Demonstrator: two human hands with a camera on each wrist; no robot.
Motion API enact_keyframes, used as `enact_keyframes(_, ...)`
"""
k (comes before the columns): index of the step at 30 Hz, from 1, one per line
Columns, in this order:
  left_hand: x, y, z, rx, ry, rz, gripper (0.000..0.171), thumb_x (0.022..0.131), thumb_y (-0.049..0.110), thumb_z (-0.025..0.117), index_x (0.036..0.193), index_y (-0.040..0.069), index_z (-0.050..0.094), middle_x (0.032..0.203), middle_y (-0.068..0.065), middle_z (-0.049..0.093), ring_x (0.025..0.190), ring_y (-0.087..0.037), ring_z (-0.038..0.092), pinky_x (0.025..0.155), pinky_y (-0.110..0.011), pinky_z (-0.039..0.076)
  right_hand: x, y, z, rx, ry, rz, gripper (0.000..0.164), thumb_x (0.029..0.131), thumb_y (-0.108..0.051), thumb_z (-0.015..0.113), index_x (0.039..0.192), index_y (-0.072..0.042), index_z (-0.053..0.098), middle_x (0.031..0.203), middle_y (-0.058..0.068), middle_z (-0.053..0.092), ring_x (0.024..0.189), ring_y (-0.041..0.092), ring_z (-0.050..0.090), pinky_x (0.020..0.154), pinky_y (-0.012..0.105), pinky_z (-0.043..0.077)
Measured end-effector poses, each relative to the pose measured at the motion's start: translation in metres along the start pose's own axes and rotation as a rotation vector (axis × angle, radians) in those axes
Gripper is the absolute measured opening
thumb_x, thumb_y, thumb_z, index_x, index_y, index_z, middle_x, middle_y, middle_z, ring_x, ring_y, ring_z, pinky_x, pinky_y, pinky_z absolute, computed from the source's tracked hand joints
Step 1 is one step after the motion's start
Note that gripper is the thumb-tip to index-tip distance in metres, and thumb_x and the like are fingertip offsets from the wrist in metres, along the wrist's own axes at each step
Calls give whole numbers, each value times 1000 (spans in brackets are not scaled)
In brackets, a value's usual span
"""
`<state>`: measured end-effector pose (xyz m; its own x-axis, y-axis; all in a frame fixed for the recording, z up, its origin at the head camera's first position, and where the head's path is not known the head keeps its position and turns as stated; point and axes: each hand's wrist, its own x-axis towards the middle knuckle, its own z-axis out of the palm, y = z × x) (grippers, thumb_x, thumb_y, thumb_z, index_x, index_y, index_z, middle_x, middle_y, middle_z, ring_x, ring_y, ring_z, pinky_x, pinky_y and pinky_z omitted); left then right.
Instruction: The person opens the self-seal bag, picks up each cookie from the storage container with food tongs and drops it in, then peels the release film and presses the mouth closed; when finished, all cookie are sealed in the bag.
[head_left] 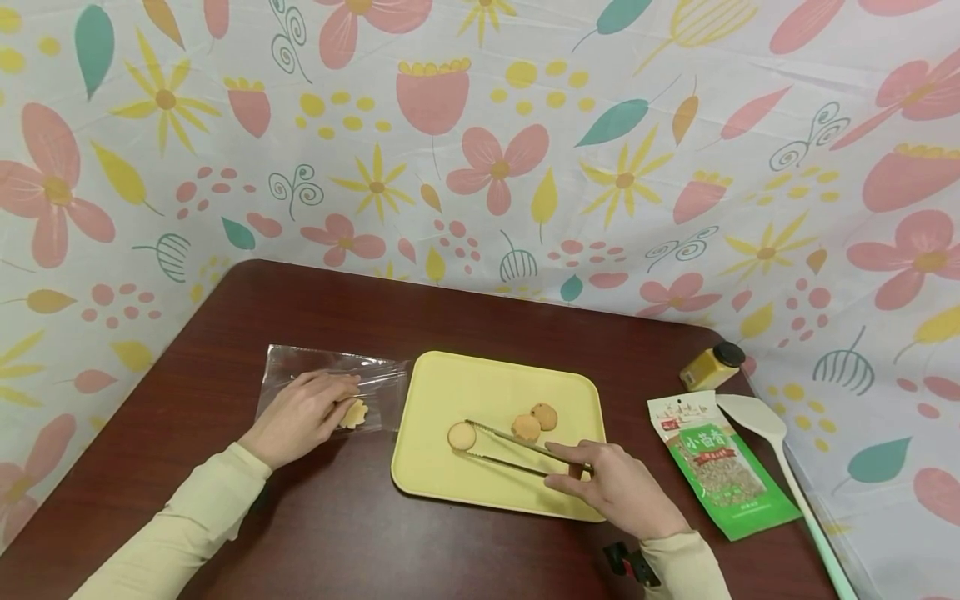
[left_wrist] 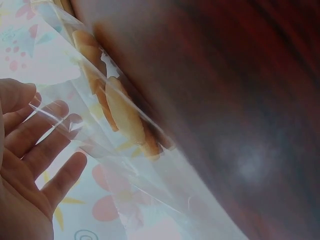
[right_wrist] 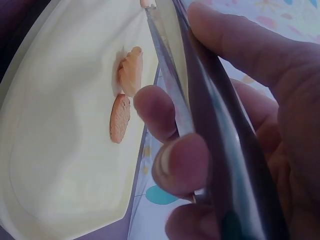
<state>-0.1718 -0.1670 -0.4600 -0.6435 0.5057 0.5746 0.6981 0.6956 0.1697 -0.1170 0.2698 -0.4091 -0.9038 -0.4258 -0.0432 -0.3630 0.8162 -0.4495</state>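
My left hand (head_left: 300, 421) lies over a clear plastic bag (head_left: 382, 375), its thumb and index finger pinching the film in the left wrist view. Several cookies (left_wrist: 125, 117) sit inside that bag; the head view shows a scalloped cookie (head_left: 355, 414) beside my fingers. With thumb and fingers, my right hand (head_left: 618, 487) grips metal tongs (head_left: 502, 435). Their tips stand on either side of a round cookie (head_left: 462, 436) on the yellow tray (head_left: 487, 379). Farther right on the tray, a flower-shaped cookie (head_left: 527, 427) touches a darker round cookie (head_left: 543, 416).
A green and white seasoning packet (head_left: 723, 467) lies right of the tray. Beside it is a spatula (head_left: 783, 454) with a pale green handle. A yellow bottle with a black cap (head_left: 711, 367) stands near the table's back right corner. Patterned cloth (head_left: 480, 167) hangs behind the table.
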Motion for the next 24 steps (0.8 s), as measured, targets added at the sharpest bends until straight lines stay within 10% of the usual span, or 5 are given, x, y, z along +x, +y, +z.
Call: enact_keyframes(24,1,0,2,-6,8,2,25,78,5,77,102,0,70,104,-12,71,101,-31,66,91,-51,50,3,-1,2,-35,25,-2,44,85,-50,69,123,-27,69,70,-21,52,53,-1,41,47,21,38)
